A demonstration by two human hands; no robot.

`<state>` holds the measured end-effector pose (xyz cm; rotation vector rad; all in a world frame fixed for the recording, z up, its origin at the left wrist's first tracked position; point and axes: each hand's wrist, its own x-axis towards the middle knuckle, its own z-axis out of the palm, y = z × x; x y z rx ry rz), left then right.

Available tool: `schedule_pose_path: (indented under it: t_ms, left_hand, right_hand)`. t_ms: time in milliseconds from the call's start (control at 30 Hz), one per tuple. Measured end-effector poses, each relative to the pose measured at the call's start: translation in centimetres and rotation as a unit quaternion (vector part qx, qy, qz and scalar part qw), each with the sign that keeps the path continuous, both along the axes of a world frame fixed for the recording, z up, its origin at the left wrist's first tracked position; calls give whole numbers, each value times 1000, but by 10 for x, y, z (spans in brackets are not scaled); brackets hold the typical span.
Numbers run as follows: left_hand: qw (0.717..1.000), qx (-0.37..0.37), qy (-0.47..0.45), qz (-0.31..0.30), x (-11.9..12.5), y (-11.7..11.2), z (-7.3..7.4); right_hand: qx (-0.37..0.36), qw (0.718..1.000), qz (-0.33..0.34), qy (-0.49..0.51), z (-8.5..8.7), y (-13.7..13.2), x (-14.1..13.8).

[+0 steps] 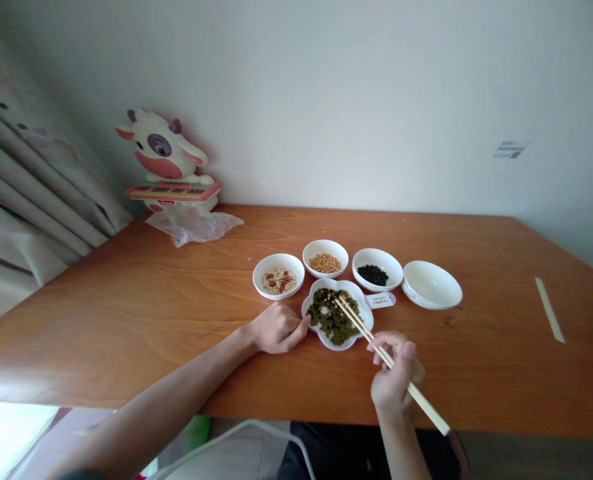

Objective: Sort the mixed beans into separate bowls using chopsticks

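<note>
My right hand [395,377] grips a pair of wooden chopsticks [371,333]; their tips reach into a flower-shaped white dish [320,331] filled with green and dark beans. My left hand [277,328] rests on the table with its fingers curled, the fingertips touching the dish's left rim. Behind the dish stand several small white bowls: one with pale and red pieces [278,275], one with yellow beans [325,258], one with black beans [377,269], and an empty one [431,285].
A wooden table [126,313] runs to the wall. At the back left stands a cow-shaped toy [169,163] over a crumpled clear plastic bag [193,225]. A chopstick wrapper [549,309] lies at the right. A small label [380,300] sits beside the dish.
</note>
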<state>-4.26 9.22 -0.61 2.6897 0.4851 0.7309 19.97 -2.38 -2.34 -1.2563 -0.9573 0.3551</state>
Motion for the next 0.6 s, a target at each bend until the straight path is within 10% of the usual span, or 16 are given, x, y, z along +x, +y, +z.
schedule_pose_path:
  t_ms: [600]
  left_hand:
    - [999,-30,4,8,0,0,0]
  right_hand:
    - [-10,1000,20,-16,5,-6,1]
